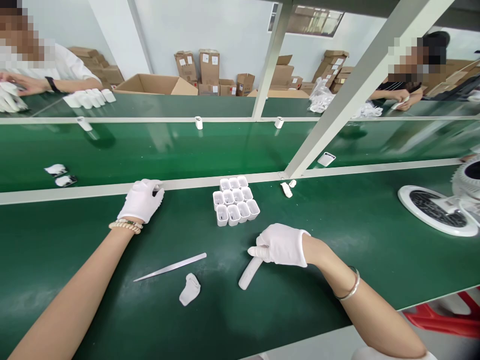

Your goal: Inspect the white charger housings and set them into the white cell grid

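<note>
My left hand (141, 201), in a white glove, rests at the pale rail on the far side of the green table; a gap shows between its thumb and bent fingers, and nothing is visible in it. My right hand (279, 245), also gloved, is closed around the upper end of a white roll-shaped piece (249, 275), which slants down toward the table. Beyond it stand several small white open-topped cups (233, 212) in tight rows. Silver tweezers (170, 267) and a folded white cloth piece (190, 289) lie between my arms.
Behind the pale rail (195, 183) runs a green belt (168, 155) carrying small white parts. A slanted post (337, 115) rises from the rail. White scraps (287, 189) lie near its foot. At right stands a white fan (438, 210). Two people work across the belt.
</note>
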`<state>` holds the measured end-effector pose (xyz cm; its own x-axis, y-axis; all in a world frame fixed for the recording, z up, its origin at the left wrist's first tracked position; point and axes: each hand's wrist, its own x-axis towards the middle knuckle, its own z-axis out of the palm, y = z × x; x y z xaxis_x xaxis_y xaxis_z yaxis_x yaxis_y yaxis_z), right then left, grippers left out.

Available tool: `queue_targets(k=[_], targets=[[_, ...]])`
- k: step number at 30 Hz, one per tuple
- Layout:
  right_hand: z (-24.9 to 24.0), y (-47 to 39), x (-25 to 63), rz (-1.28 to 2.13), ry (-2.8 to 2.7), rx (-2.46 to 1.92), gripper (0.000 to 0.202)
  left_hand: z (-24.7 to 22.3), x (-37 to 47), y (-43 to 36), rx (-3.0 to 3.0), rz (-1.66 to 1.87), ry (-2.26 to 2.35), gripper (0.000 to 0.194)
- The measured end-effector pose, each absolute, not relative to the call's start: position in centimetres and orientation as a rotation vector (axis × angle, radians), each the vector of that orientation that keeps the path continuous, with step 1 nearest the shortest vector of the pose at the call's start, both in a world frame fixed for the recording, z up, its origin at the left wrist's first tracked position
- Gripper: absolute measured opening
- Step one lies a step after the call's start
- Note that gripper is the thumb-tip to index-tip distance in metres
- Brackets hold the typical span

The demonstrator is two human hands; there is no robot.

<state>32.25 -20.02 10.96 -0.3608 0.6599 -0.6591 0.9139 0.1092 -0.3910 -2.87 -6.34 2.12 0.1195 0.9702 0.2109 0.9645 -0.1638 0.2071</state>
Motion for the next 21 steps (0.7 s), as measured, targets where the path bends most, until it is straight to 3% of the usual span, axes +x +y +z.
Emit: queue_targets(k=[21], targets=[[8.4, -20.6, 31.4, -1.128, 2.245, 1.582, 0.049, 2.2, -2.1, -6.8, 2.323, 0.443, 2.022, 0.04]])
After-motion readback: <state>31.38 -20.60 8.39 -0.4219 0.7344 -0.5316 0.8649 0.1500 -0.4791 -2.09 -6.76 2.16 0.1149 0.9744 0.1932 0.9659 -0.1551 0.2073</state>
